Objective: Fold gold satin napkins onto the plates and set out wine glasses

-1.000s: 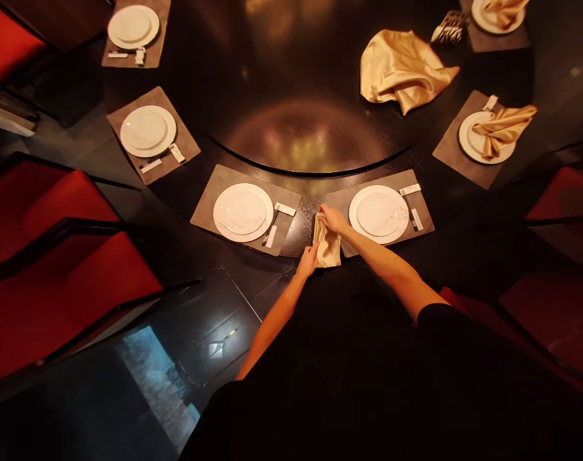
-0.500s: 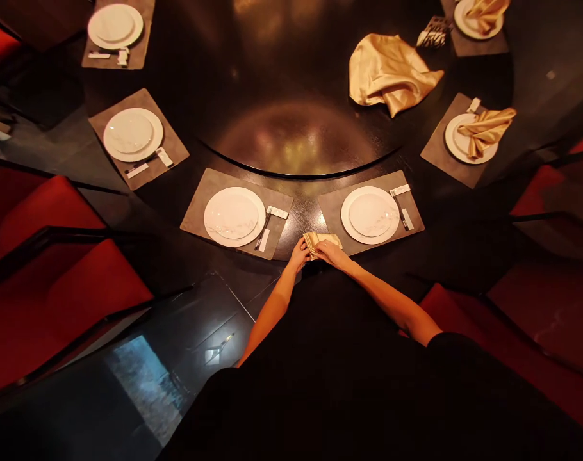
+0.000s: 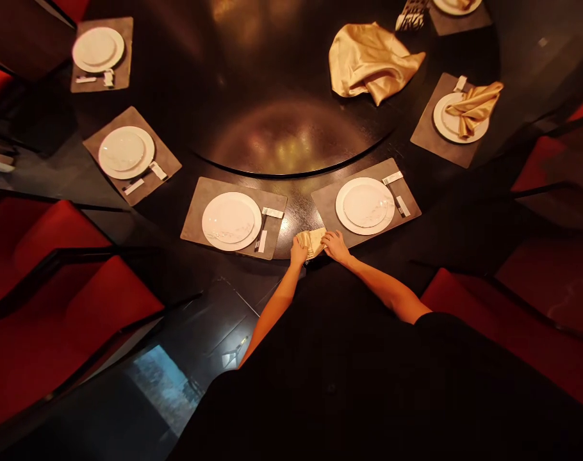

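Note:
A gold cloth napkin [image 3: 313,241], gathered into pleats at its left part, lies at the table's near edge between two place settings. My left hand [image 3: 298,252] is closed on the pleated left end. At the other end my right hand [image 3: 336,246] grips the napkin's right edge, its fingers bent over the cloth. To the left is a white plate [image 3: 231,221] on a grey placemat [image 3: 194,224], and to the right another white plate [image 3: 365,206] on its own placemat [image 3: 326,196]. Both plates are stacked on larger ones.
A heap of gold cloth [image 3: 368,64] lies on the dark turntable [image 3: 282,137]. A folded gold napkin [image 3: 475,110] rests on a plate at the right. More settings line the left side, and red chairs [image 3: 104,301] stand on both sides.
My right hand has slid right to the napkin's right end, leaving its middle uncovered. More of the pleated left end shows by my left hand. The view has tilted slightly.

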Motion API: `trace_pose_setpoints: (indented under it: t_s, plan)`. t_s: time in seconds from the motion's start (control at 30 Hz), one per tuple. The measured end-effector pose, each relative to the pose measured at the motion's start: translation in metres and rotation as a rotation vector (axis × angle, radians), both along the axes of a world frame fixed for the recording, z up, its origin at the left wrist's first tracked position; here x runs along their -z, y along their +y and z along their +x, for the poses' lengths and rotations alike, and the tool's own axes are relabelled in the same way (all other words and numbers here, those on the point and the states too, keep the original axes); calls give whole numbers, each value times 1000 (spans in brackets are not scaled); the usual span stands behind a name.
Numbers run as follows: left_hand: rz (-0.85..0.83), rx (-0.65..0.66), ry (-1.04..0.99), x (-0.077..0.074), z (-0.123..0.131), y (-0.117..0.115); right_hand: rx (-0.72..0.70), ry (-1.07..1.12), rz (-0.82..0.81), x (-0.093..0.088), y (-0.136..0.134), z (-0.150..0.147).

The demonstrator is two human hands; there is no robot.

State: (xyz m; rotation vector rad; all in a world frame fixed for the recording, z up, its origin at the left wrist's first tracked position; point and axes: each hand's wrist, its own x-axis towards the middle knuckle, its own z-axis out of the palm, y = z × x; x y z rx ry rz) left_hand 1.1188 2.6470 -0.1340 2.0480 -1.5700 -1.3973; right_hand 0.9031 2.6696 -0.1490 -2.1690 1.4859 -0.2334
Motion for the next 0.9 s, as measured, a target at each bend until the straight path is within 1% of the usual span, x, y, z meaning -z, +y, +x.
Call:
trace_pose_setpoints:
  t_s: [0.07,0.1,0.13,0.17,0.23,0.27,0.3,0.37,0.43,0.5,0.57,0.67,0.77,0.83,0.9]
  plan:
    - [-16,18,-224,-7,-3,6,47,-50,-8,-1,-4,0]
    - [-65,56,-334,-10,-5,9,66,-67,-9,-2,-7,0]
    - [-142,120,-409,-12,-7,11,78,-78,-9,-2,-9,0]
    - [-231,208,-433,-14,-8,13,79,-82,-6,-1,-11,0]
    - [-361,440,-361,-15,-8,14,33,-78,9,1,-14,-3]
    - [-386,553,-303,-14,-7,13,-12,-75,19,3,-14,-6]
    - [-390,648,-250,-12,-6,12,-67,-72,28,5,-13,-9]
    - [-366,770,-183,-7,-3,11,-183,-76,42,10,-8,-16]
    - [-346,825,-152,-1,-1,10,-261,-80,44,14,-1,-21]
    - [-323,859,-129,4,1,9,-292,-65,39,19,7,-21]
    - [-297,860,-130,6,2,7,-290,-23,23,22,12,-17]
    - [-267,828,-132,8,2,3,-273,32,-6,28,14,-13]
    - [-241,827,-114,8,2,-2,-271,-16,4,29,14,-17]
    - [-234,849,-132,8,1,-4,-231,-87,29,27,14,-20]
    - [-235,871,-163,7,0,-4,-130,-150,57,23,13,-20]
